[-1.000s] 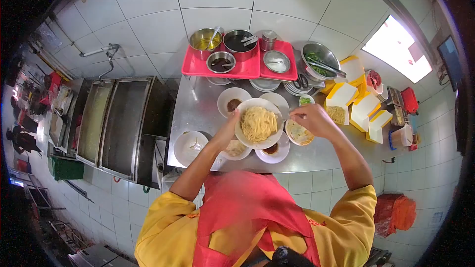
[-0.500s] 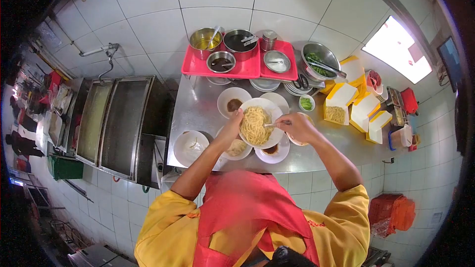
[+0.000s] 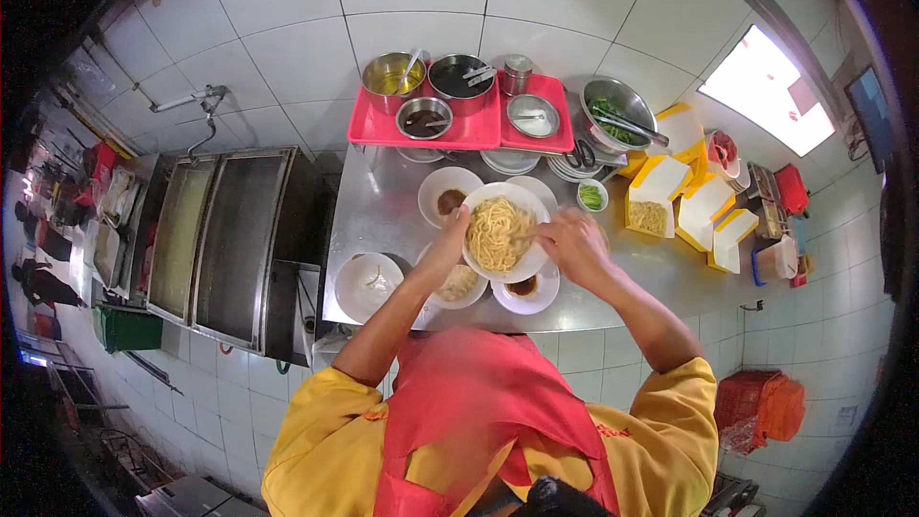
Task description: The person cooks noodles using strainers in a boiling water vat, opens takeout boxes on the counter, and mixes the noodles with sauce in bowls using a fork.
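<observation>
My left hand [image 3: 446,247] grips the left rim of a white bowl [image 3: 520,268] heaped with pale noodles [image 3: 500,232], tilted above the counter. On the bowl's right side, my right hand [image 3: 574,244] is closed around the handle of a metal utensil whose end is in the noodles; motion blur hides its exact kind. Beneath and around sit other white bowls: one with brown sauce [image 3: 451,201] behind, one with dark sauce [image 3: 526,299] in front, and one with pale food [image 3: 458,285] partly under my left wrist. A bowl with a few scraps [image 3: 369,287] stands further left.
Red trays [image 3: 421,134] at the back carry pots of oil and dark sauce. Right of them are a steel bowl of greens [image 3: 617,115], a small bowl of chopped greens [image 3: 592,196] and yellow boxes [image 3: 656,182], one with noodles. Steel basins [image 3: 244,239] stand left of the steel counter [image 3: 651,297].
My right hand has shifted slightly right and up and is now blurred, with the utensil stirring across the noodles. My left hand and the bowl have barely moved.
</observation>
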A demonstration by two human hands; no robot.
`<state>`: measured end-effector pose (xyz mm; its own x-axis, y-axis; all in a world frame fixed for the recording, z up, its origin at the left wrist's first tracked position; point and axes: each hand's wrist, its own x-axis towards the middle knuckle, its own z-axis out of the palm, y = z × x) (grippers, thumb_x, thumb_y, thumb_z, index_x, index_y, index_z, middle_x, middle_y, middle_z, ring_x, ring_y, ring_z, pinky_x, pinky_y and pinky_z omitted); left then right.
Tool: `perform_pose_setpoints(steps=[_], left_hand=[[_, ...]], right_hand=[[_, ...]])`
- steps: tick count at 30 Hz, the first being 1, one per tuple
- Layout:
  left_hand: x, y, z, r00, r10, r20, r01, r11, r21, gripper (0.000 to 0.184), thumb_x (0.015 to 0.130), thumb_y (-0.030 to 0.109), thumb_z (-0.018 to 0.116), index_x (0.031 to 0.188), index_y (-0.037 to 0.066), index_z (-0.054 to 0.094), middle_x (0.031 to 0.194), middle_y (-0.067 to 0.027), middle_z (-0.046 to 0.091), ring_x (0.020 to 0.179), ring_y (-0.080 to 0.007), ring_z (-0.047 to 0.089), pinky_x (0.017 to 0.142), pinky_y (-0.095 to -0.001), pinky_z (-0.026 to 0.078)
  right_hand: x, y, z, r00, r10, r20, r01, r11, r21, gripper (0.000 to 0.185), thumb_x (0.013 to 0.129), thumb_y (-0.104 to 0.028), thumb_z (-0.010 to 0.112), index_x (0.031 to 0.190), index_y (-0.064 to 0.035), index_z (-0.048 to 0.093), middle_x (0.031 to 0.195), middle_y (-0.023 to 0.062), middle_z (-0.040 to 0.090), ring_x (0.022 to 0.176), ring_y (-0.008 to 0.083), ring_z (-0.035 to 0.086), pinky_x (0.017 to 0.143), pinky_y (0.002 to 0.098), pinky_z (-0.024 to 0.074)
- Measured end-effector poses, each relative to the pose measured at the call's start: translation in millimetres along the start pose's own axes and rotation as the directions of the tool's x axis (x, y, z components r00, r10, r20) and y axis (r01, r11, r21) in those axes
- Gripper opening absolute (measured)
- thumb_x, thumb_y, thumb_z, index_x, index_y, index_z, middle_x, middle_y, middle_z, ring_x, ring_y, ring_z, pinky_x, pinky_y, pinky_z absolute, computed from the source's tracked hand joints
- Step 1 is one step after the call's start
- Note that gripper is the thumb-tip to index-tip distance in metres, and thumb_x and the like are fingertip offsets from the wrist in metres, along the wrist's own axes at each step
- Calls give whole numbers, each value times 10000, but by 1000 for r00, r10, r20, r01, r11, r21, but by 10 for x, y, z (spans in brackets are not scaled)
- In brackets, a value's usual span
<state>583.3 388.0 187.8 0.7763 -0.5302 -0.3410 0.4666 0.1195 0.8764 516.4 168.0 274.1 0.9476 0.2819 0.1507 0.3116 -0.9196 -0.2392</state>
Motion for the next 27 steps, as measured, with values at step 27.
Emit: perform_pose_setpoints(steps=[27], left_hand=[[-79,16,-102,997,13,80,-13,1000,-2,654,983,541,255,1433,66,265,1379,-116,419,1203,-192,501,879,-373,521]], right_hand=[[140,438,-349,929,234,287,-346,824,448,205,808,-186,636,961,-67,700,850,108,680,761,225,625,785,354,483]])
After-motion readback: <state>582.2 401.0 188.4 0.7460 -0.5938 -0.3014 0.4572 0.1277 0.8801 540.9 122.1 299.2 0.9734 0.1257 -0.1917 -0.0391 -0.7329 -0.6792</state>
